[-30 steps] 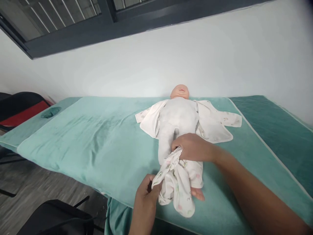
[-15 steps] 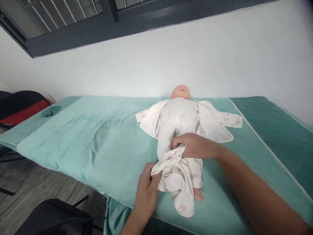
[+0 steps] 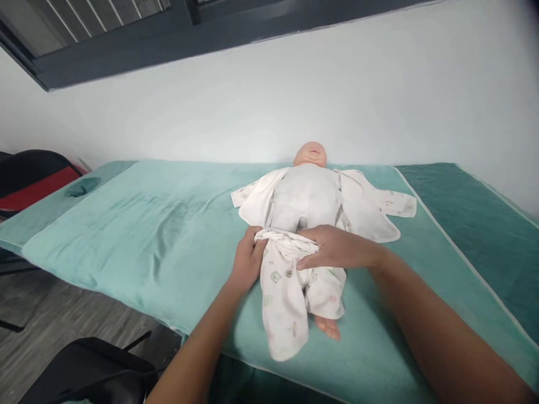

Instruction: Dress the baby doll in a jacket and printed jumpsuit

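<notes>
On the green mat (image 3: 168, 224), the left hand (image 3: 248, 261) and right hand (image 3: 337, 247) both grip the trousers' (image 3: 290, 286) waistband at the doll's (image 3: 309, 193) hips: legs covered, one foot bare, jacket (image 3: 370, 210) lying open.

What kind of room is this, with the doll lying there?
Probably a baby-care practice room, though I can't be sure. A baby doll lies on a padded table under a teal cover, both hands pull printed trousers up its legs, and folding chairs stand beside the table.
</notes>
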Demonstrator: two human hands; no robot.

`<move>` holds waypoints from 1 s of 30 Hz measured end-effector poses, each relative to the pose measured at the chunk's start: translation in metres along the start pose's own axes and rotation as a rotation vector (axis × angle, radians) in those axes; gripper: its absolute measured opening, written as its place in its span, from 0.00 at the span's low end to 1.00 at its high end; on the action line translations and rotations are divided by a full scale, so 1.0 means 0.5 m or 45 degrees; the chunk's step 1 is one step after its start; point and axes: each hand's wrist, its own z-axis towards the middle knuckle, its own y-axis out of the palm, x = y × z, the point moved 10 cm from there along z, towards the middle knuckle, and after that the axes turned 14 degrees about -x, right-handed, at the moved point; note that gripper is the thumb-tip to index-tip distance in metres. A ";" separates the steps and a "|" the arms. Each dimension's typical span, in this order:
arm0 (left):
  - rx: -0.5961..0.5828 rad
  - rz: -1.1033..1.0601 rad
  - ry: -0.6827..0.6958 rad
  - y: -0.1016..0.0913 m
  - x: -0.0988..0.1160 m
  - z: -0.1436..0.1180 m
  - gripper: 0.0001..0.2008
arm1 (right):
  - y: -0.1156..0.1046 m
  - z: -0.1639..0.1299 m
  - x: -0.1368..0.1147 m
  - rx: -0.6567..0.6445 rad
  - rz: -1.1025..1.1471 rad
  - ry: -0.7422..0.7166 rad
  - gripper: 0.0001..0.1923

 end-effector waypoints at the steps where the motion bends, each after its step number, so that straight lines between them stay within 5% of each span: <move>1: -0.014 0.032 0.028 0.001 0.002 0.016 0.06 | -0.001 0.000 -0.002 0.013 -0.009 -0.007 0.20; 14: -0.012 0.427 0.281 0.016 0.026 0.145 0.13 | -0.045 0.004 0.012 0.373 -0.080 0.075 0.09; 25: -0.008 0.390 0.253 0.011 0.022 0.117 0.13 | -0.068 -0.025 0.032 0.365 0.252 0.040 0.17; 30: -0.017 0.416 0.248 0.013 0.024 0.115 0.13 | -0.117 -0.068 0.082 0.551 0.404 -0.008 0.20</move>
